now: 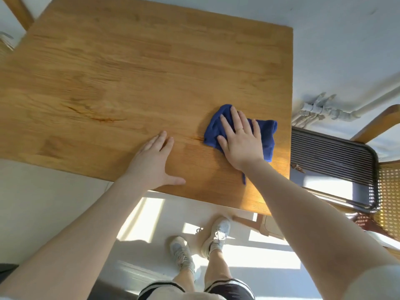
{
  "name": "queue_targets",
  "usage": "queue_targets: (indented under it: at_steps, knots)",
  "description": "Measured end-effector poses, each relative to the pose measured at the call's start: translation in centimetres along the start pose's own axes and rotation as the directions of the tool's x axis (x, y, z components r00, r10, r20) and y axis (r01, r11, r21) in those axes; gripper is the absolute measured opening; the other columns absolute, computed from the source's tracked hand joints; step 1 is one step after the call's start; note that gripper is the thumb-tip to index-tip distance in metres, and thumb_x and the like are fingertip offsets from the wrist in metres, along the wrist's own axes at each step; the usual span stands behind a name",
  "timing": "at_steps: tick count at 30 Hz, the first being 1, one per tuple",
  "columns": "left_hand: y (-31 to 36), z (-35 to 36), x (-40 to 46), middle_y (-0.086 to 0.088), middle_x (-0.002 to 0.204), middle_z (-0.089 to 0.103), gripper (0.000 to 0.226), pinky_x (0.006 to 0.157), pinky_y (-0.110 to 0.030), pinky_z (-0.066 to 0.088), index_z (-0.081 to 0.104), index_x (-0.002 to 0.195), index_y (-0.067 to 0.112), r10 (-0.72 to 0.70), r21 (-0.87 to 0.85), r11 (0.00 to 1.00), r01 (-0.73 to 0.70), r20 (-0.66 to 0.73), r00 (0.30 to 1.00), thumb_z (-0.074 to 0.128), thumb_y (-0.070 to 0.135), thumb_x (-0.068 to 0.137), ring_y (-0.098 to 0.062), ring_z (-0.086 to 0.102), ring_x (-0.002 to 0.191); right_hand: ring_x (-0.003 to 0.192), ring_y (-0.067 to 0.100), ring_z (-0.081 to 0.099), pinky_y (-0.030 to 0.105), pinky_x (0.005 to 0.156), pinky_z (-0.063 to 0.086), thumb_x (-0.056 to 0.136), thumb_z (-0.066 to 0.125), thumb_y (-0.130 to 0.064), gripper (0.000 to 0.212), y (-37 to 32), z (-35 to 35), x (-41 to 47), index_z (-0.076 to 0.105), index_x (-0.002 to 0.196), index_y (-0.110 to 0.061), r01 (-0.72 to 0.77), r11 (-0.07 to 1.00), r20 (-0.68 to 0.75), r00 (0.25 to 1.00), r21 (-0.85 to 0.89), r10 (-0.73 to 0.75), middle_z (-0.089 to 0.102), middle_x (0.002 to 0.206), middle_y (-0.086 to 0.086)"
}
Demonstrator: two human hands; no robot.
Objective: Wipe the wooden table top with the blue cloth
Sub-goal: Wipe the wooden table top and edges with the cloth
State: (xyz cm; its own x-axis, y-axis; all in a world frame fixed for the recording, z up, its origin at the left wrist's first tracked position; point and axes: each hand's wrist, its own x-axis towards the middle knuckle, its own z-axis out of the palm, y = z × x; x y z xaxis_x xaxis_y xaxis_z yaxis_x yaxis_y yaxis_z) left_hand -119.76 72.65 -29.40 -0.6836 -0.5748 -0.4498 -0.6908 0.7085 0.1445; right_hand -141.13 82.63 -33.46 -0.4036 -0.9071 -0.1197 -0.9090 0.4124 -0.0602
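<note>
The wooden table top (129,79) fills the upper left and middle of the head view. A crumpled blue cloth (267,135) lies on it close to the right edge. My right hand (240,139) lies flat on top of the cloth, fingers spread, pressing it onto the wood. A thin blue strand of the cloth trails toward the near edge beside my wrist. My left hand (155,161) rests palm down on bare wood near the front edge, left of the cloth, holding nothing.
A chair with a cane seat (389,191) and a dark ribbed tray-like panel (331,156) stand right of the table. White pipes (320,109) run along the wall behind. Another chair's wooden part (19,11) shows at the top left. My feet (199,243) stand on the pale floor below the table's front edge.
</note>
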Motion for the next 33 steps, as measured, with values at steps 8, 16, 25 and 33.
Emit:
queue_targets:
  at_steps: [8,16,25,33]
  knots:
    - [-1.2,0.0,0.0,0.000,0.157,-0.016,0.109,0.116,-0.033,0.005,-0.005,0.149,0.020,0.087,0.060,0.994,-0.086,-0.013,0.996,0.059,0.065,0.073,-0.016,-0.004,0.145,0.133,0.028,0.039,0.045,0.102,0.026,0.093,0.033,-0.045,0.047,-1.4,1.3,-6.5,0.040,0.137,-0.030,0.384,0.923,-0.015,0.923,-0.011,-0.384,0.035,0.150,0.006]
    - [-1.4,0.4,-0.3,0.001,0.157,-0.016,0.109,0.116,-0.034,0.009,-0.004,0.149,0.020,0.089,0.029,0.996,-0.088,-0.021,0.996,0.059,0.065,0.072,-0.016,-0.005,0.145,0.142,0.026,0.020,0.046,0.112,0.013,0.092,0.019,-0.049,0.059,-2.6,0.7,-1.5,0.031,0.144,-0.026,0.127,0.992,-0.036,0.991,-0.010,-0.127,0.019,0.156,0.006]
    - [-1.5,0.4,0.3,0.000,0.157,-0.014,0.108,0.115,-0.033,0.008,-0.001,0.150,0.020,0.091,0.015,0.996,-0.090,-0.045,0.995,0.061,0.063,0.072,-0.017,-0.004,0.145,0.135,0.027,0.035,0.047,0.105,0.026,0.091,0.031,-0.048,0.052,-2.3,0.9,-3.5,0.040,0.138,-0.030,0.315,0.949,-0.056,0.948,0.008,-0.314,0.032,0.151,0.004]
    - [-1.5,1.0,-0.3,0.001,0.156,-0.018,0.113,0.116,-0.033,-0.005,-0.006,0.149,0.017,0.048,0.041,0.998,-0.046,-0.051,0.998,0.058,0.066,0.071,-0.013,-0.007,0.144,0.142,0.026,0.022,0.051,0.111,0.021,0.090,0.026,-0.049,0.060,-4.1,1.0,-0.9,0.034,0.143,-0.022,0.224,0.973,-0.062,0.972,-0.048,-0.227,0.021,0.155,0.006]
